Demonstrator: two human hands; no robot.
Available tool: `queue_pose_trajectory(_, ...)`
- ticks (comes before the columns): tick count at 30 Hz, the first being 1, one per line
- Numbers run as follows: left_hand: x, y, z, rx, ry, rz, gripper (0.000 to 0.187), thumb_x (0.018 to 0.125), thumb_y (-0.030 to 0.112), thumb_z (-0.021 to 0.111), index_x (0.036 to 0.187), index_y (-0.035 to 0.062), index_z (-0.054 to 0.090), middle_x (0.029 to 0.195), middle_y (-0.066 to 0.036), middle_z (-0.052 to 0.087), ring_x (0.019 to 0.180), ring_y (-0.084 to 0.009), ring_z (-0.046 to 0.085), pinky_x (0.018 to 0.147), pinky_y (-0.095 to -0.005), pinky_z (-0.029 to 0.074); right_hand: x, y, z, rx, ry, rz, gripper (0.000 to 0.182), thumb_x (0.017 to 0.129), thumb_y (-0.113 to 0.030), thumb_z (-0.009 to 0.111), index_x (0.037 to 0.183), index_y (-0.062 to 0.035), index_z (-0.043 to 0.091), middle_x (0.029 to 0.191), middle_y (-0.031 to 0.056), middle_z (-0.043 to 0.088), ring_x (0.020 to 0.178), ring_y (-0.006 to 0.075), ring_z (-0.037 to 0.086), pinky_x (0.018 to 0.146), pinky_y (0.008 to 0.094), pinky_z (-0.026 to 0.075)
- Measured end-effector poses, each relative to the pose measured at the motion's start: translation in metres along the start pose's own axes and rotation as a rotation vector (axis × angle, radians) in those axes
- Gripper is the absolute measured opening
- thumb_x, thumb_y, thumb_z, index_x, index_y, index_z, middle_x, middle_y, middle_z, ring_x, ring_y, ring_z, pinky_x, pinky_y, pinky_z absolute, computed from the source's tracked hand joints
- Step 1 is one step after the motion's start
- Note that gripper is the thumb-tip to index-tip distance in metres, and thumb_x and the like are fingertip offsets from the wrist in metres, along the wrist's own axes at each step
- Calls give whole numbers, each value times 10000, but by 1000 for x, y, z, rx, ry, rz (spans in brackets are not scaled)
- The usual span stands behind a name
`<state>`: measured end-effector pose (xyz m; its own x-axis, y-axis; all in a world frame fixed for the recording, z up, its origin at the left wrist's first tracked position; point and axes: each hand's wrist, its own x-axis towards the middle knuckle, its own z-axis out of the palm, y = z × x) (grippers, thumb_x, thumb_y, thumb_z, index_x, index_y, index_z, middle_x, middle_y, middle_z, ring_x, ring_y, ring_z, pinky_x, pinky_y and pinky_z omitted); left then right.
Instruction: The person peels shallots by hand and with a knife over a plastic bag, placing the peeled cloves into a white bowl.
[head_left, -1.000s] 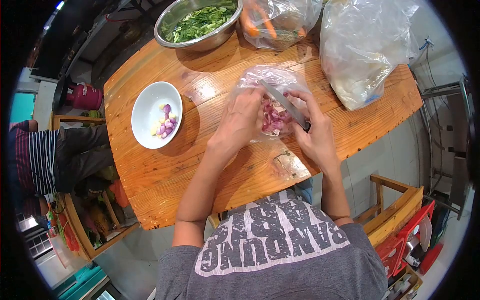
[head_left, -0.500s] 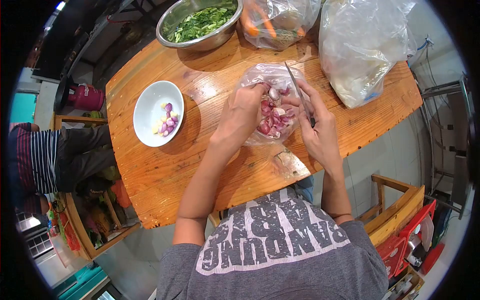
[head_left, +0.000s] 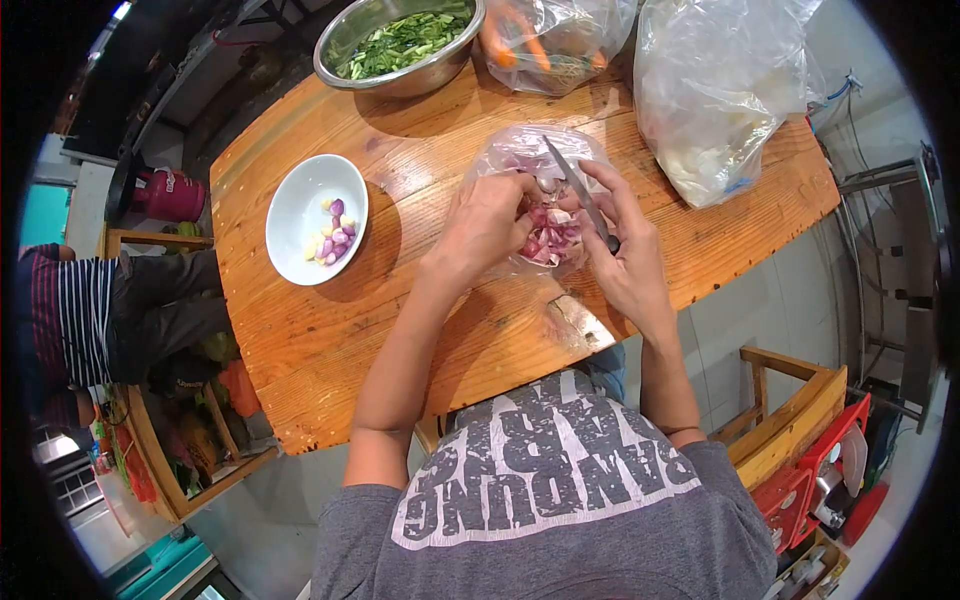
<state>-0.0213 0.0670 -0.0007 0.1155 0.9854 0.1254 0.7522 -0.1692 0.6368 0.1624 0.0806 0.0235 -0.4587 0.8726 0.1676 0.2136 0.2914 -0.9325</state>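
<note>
My right hand [head_left: 628, 250] is closed round a small knife [head_left: 578, 188], its blade pointing up and to the left over the bag. A clear plastic bag [head_left: 502, 150] lies opened out on the table with red shallots [head_left: 549, 238] and loose skins in it. My left hand [head_left: 482, 222] reaches into the bag from the left, fingers curled down among the shallots; what they grip is hidden. To the left stands a white bowl [head_left: 290, 220] holding several peeled purple shallots and pale cloves [head_left: 335, 240].
At the back of the wooden table [head_left: 330, 370] are a metal bowl of chopped greens [head_left: 405, 45], a bag with carrots [head_left: 555, 45] and a large plastic bag [head_left: 715, 100]. A person in a striped shirt [head_left: 85, 320] is at the left. A wooden stool [head_left: 790, 420] stands at the right.
The knife has tilted further left, its blade turning more toward the camera. My left hand's fingers have shifted slightly within the bag. The view has moved a little.
</note>
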Motion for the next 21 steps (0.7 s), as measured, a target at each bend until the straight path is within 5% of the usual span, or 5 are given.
queue_pose_trajectory(8,-17,28,-28,-287,50,-2,271,715,6,682,958,-18,566,909,-106,635,784,-200,636,696,-325,516,-19,9,-1,67,15,31,382,873,-79,531,1246,-40,459,1033,187,635,980,240,624,816,327,465)
queue_pose_trajectory(10,-27,29,-27,-531,-4,-107,237,749,14,679,957,-7,568,920,-79,634,821,-158,631,708,-300,516,-23,9,-6,-136,59,-144,373,896,-126,523,1250,-39,446,948,151,639,900,212,623,785,311,462)
queue_pose_trajectory(15,-49,21,-8,-1207,58,-385,177,800,14,662,964,9,595,922,-48,644,817,-89,608,678,-212,495,-38,-17,-17,179,-66,187,377,943,-221,485,1264,-42,400,756,70,588,687,131,543,652,266,425)
queue_pose_trajectory(21,-44,3,19,-1269,147,-362,194,799,-3,660,982,14,598,938,-69,643,851,-110,613,754,-224,492,-27,1,5,222,-219,330,366,956,-242,475,1269,-68,400,714,75,570,587,93,515,524,257,395)
